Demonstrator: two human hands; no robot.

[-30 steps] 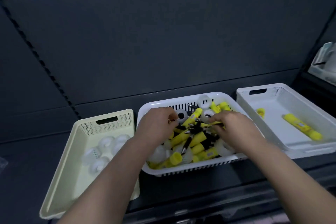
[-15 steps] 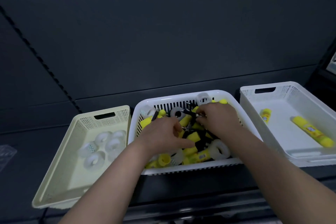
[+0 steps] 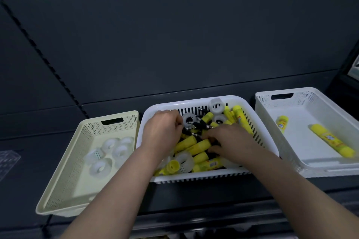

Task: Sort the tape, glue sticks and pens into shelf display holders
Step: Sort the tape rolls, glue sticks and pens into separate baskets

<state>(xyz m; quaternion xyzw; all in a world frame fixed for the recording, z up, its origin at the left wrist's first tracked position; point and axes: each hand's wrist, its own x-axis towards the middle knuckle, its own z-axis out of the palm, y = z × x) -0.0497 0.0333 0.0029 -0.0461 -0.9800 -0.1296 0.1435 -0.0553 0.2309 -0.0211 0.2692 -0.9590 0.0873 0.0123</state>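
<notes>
A white slotted basket (image 3: pixel 194 101) in the middle holds a jumble of yellow glue sticks (image 3: pixel 196 147), clear tape rolls (image 3: pixel 216 105) and black pens (image 3: pixel 201 124). My left hand (image 3: pixel 163 134) reaches into its left side with fingers curled down by the pens and a grey tape roll (image 3: pixel 187 119); what it holds is hidden. My right hand (image 3: pixel 229 139) lies over the pile, fingers and thumb pinching dark pens. The cream basket (image 3: pixel 87 130) on the left contains several tape rolls (image 3: pixel 109 145). Two glue sticks (image 3: pixel 330 139) lie in the white basket (image 3: pixel 310 91) on the right.
All three baskets stand in a row on a dark shelf with a dark back panel (image 3: pixel 174 44) close behind them. A notched upright strip (image 3: pixel 38 48) runs diagonally at the left. A lower shelf edge (image 3: pixel 194 219) crosses under my forearms.
My left hand has moved up and back to the far left of the middle basket. My right hand has drawn back toward the basket's centre, over the glue sticks and pens.
</notes>
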